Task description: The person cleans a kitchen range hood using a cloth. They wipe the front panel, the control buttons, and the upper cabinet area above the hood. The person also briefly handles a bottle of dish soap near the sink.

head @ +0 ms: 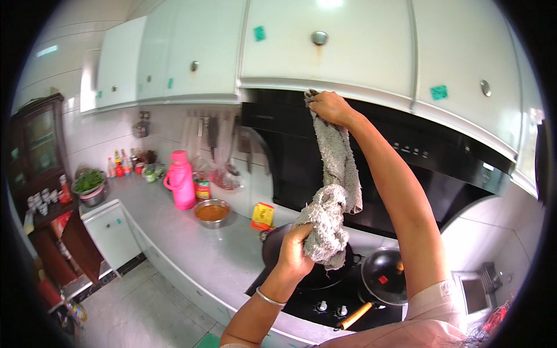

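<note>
A grey shaggy cloth (333, 152) hangs down in front of the black range hood (291, 161). My right hand (330, 108) grips its upper end at the hood's top edge, just under the white wall cabinets. Lower down, my left hand (298, 250), with a metal bangle on the wrist, is closed on a bunched part of the cloth above the black gas stove (300, 306). Behind that hand, a large dark wok (274, 248) is partly hidden. To its right stands a pan with a glass lid (378, 269) and a wooden handle.
On the grey counter (174, 235) stand a pink thermos flask (180, 182), a steel bowl of orange-brown contents (212, 212), a yellow-red packet (262, 216), bottles and a bowl of greens (88, 180). Kitchen utensils (213, 135) hang on the wall. White cabinets (361, 52) overhang the hood.
</note>
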Action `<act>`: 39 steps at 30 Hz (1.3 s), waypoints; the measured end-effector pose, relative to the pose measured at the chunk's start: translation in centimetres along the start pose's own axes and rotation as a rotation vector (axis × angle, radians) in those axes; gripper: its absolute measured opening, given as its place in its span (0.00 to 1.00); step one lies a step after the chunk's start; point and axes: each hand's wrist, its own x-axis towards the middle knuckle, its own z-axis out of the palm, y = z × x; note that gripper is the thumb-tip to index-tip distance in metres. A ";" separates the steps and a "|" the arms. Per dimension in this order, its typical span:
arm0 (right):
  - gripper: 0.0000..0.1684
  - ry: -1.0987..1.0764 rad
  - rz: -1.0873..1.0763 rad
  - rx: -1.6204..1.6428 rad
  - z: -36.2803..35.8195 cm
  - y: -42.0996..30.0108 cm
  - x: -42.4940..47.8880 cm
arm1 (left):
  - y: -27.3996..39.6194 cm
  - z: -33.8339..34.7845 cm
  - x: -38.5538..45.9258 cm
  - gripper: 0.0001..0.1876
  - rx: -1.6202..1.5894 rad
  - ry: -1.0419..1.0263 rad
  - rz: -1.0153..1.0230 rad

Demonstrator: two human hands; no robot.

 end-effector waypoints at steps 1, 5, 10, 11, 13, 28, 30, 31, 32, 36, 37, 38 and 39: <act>0.20 0.003 -0.017 -0.005 0.6 -0.2 0.7 | 0.7 0.0 0.0 0.22 0.031 0.046 0.030; 0.21 0.017 -0.018 0.005 4.1 -0.4 4.7 | 3.1 -1.0 -0.1 0.19 0.085 0.126 0.084; 0.22 0.064 -0.009 0.064 7.2 -4.8 8.2 | 6.4 -1.0 -0.5 0.19 0.187 0.214 0.192; 0.22 0.096 -0.015 0.050 8.0 -4.6 8.9 | 6.6 -0.8 -0.5 0.19 0.193 0.241 0.190; 0.22 0.109 -0.045 0.107 9.0 -5.2 9.8 | 6.9 -0.7 -0.7 0.19 0.197 0.303 0.190; 0.23 -0.836 -0.111 2.378 11.7 -20.7 -12.2 | 3.9 -7.2 -17.9 0.27 0.465 0.554 0.302; 0.23 -0.876 -0.032 2.355 12.0 -20.1 -15.6 | 2.3 -7.6 -20.6 0.30 0.447 0.605 0.259; 0.24 -0.898 -0.030 2.342 11.8 -19.6 -17.2 | 1.3 -7.3 -21.7 0.33 0.451 0.643 0.234; 0.23 -0.889 -0.024 2.316 11.5 -18.9 -18.9 | 0.1 -6.7 -22.4 0.34 0.480 0.669 0.207; 0.23 -0.840 0.009 2.289 9.7 -15.6 -24.2 | -3.9 -4.7 -25.3 0.39 0.560 0.731 0.096; 0.25 -0.810 0.026 2.273 9.5 -14.5 -25.4 | -5.0 -4.5 -26.0 0.39 0.563 0.736 0.066; 0.28 -0.780 0.037 2.212 9.4 -13.5 -26.5 | -6.2 -4.5 -26.2 0.39 0.563 0.743 0.084; 0.30 -0.780 0.060 2.149 9.0 -12.2 -27.5 | -7.2 -3.9 -26.3 0.40 0.548 0.745 0.090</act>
